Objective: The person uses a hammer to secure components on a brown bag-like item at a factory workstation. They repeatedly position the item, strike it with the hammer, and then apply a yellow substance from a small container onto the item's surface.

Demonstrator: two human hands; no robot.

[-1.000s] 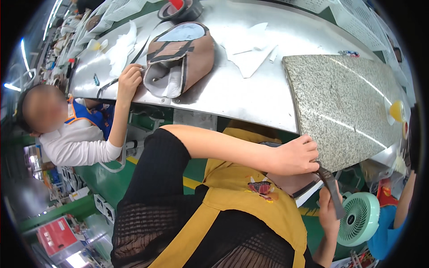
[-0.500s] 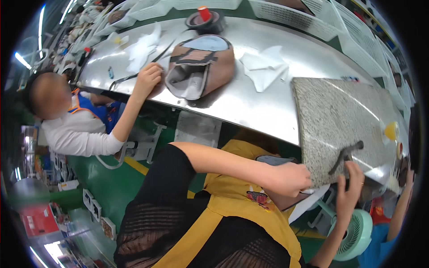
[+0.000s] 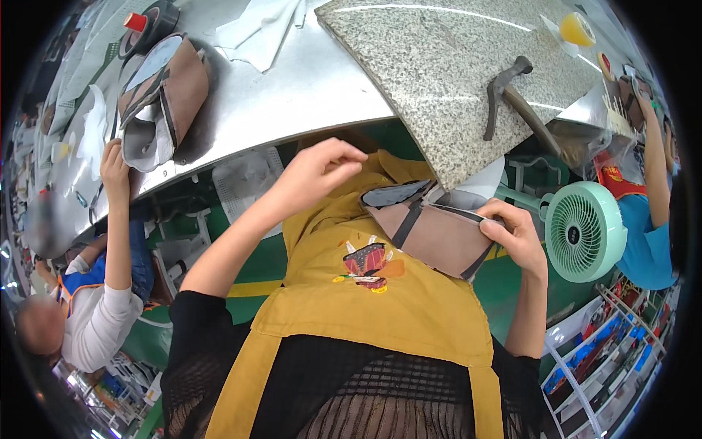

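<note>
A brown fabric pouch (image 3: 439, 235) with black trim and a grey-blue end panel lies tilted across my lap, against the yellow apron. My right hand (image 3: 515, 233) grips its upper right edge, thumb on the outside. To the left of the pouch, my left hand (image 3: 322, 174) is raised over the apron, its fingers loosely bent and apart from the thumb, with nothing visible in them. A hammer (image 3: 497, 99) lies on the speckled stone slab (image 3: 431, 80) beyond the pouch, its wooden handle reaching past the slab's near edge.
Another brown pouch (image 3: 186, 95) stands on the metal table (image 3: 292, 102), with a co-worker's hand (image 3: 115, 172) beside it. White cloth (image 3: 259, 29) and a tape roll (image 3: 157, 25) lie farther back. A green fan (image 3: 585, 233) stands at right, near another person in blue (image 3: 647, 241).
My right hand has left the hammer handle and now holds the pouch. My left hand has moved off the pouch, up and left. The view has turned toward the right.
</note>
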